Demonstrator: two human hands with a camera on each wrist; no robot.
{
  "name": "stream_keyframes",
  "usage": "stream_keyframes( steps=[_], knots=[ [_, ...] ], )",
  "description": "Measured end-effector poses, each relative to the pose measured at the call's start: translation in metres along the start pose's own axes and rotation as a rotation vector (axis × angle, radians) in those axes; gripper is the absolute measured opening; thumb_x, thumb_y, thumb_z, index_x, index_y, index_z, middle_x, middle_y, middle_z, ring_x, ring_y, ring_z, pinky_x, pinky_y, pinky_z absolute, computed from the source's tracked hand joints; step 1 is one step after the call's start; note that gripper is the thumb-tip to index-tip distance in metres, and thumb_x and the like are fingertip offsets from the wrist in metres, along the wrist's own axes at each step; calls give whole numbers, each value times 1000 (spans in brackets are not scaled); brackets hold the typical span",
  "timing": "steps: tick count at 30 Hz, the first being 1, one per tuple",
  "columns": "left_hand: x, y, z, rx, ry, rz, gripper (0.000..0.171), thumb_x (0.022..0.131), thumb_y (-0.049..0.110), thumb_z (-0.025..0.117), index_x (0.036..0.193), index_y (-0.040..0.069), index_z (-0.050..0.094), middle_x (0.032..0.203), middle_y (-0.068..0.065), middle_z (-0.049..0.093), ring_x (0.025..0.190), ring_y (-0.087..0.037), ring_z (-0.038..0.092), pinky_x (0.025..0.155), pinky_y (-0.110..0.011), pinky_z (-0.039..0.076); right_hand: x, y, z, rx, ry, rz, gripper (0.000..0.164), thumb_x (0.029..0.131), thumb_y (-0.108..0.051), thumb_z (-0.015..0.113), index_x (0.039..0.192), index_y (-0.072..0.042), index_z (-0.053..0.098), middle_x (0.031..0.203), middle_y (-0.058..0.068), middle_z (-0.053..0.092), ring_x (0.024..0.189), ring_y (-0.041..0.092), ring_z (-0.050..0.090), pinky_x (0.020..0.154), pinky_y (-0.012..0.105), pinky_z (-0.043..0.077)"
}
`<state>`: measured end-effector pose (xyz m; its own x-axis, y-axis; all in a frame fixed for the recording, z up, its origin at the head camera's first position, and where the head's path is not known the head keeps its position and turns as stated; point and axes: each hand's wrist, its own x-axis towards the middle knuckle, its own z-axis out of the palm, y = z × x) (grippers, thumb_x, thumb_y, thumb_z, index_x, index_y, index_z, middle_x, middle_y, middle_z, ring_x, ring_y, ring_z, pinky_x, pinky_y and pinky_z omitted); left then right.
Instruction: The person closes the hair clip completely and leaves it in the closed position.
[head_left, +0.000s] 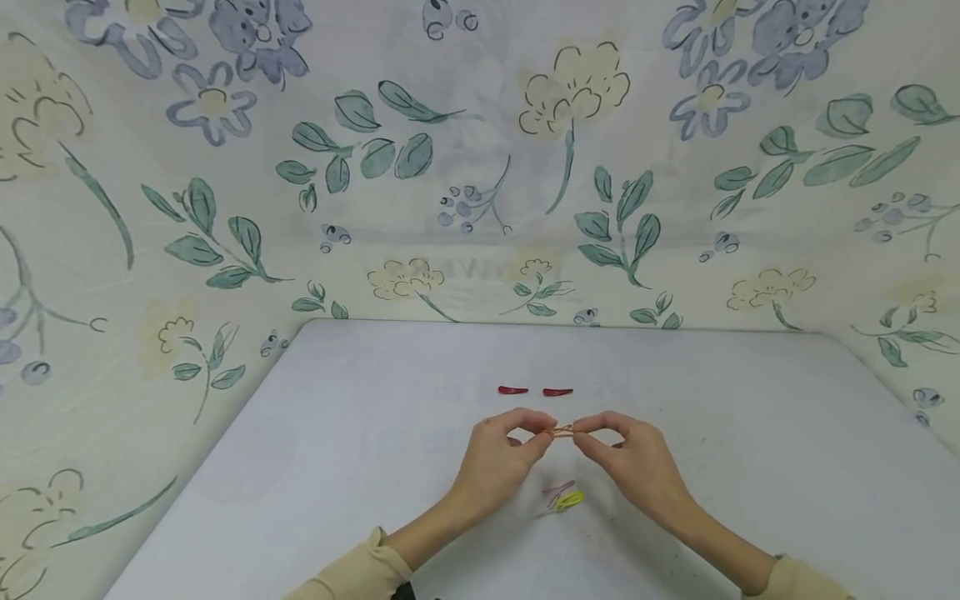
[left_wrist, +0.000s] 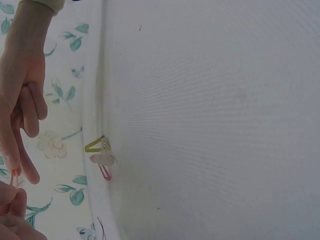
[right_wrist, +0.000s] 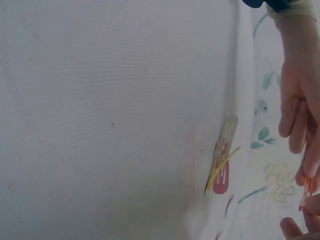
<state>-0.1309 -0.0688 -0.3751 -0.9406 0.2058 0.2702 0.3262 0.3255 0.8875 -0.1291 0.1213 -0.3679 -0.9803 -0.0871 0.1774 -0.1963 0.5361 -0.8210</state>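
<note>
In front of me, my left hand and right hand meet over the white table. Between their fingertips is a thin orange snap hair clip, pinched at its left end by the left hand and at its right end by the right. The wrist views also show its orange strands between the two hands. Below the hands lies a small pile of hair clips: a pink clip, a yellow clip and a whitish clip, overlapping one another.
Two red hair clips lie side by side on the table, just beyond the hands. Floral cloth rises behind the table's far edge and along its sides.
</note>
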Motion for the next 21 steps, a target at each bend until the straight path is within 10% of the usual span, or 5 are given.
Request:
stream_keyframes(
  steps=[8, 13, 21],
  knots=[
    [4, 2, -6, -6, 42, -12, 13, 91, 11, 68, 99, 18, 76, 96, 5, 74, 61, -10, 54, 55, -21, 43, 4, -3, 2, -25, -15, -58, 27, 91, -20, 71, 118, -13, 70, 114, 4, 72, 111, 25, 65, 79, 29, 56],
    [7, 2, -10, -11, 66, -8, 13, 90, 11, 70, 99, 17, 77, 97, 5, 74, 55, -7, 48, 52, -20, 40, 7, -5, 4, -2, -23, -76, 25, 92, -20, 71, 116, -13, 72, 113, 3, 72, 107, 24, 66, 79, 29, 56],
    [11, 4, -15, -19, 99, 23, 10, 92, 14, 69, 99, 17, 76, 102, 6, 72, 89, -13, 62, 66, -25, 51, 15, -9, 5, 12, 9, -111, 19, 92, -20, 71, 109, -13, 73, 112, 4, 72, 104, 23, 67, 76, 27, 56]
  ],
)
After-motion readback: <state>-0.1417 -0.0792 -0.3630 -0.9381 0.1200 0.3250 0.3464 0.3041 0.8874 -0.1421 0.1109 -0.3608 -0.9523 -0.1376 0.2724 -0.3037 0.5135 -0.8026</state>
